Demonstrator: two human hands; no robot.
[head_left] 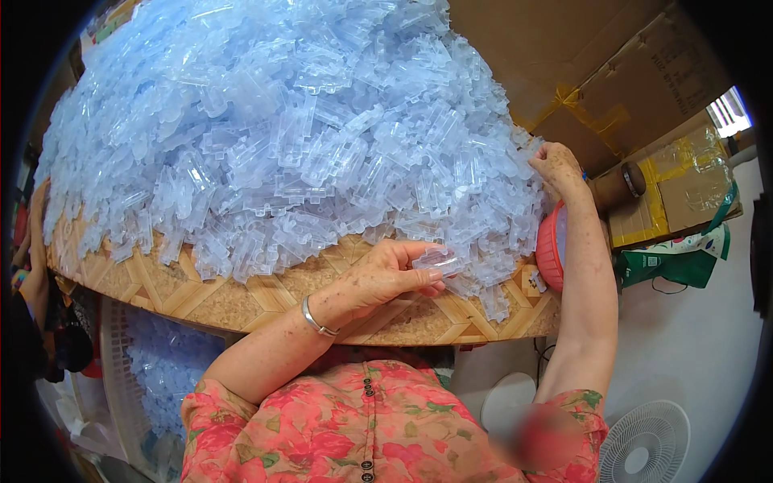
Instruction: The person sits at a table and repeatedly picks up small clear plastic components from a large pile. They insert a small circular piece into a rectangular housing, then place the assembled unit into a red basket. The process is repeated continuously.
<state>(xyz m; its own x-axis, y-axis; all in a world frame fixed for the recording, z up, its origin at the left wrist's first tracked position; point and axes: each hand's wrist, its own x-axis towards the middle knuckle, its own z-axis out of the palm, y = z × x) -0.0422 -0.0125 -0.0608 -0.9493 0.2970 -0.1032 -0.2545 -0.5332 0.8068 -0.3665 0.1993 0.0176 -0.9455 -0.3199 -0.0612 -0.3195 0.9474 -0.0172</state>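
Note:
A big heap of clear, bluish plastic pieces (306, 137) covers most of the table. My left hand (374, 278) is over the table's near edge, a clear plastic piece (439, 260) pinched between thumb and fingers. Several loose pieces lie just beyond and to the right of it. My right arm reaches out along the right side, and my right hand (557, 167) is at the heap's right edge. Its fingers are closed; whatever is at their tips is too small and hidden to make out.
The wood-patterned table (266, 306) has a curved near edge. A red plastic tub (551, 245) stands by my right forearm. Cardboard boxes (636, 88), a green bag (672, 262) and a white fan (644, 455) are right. Below left, a basket (121, 378) holds similar pieces. Another person's arm (36, 241) shows far left.

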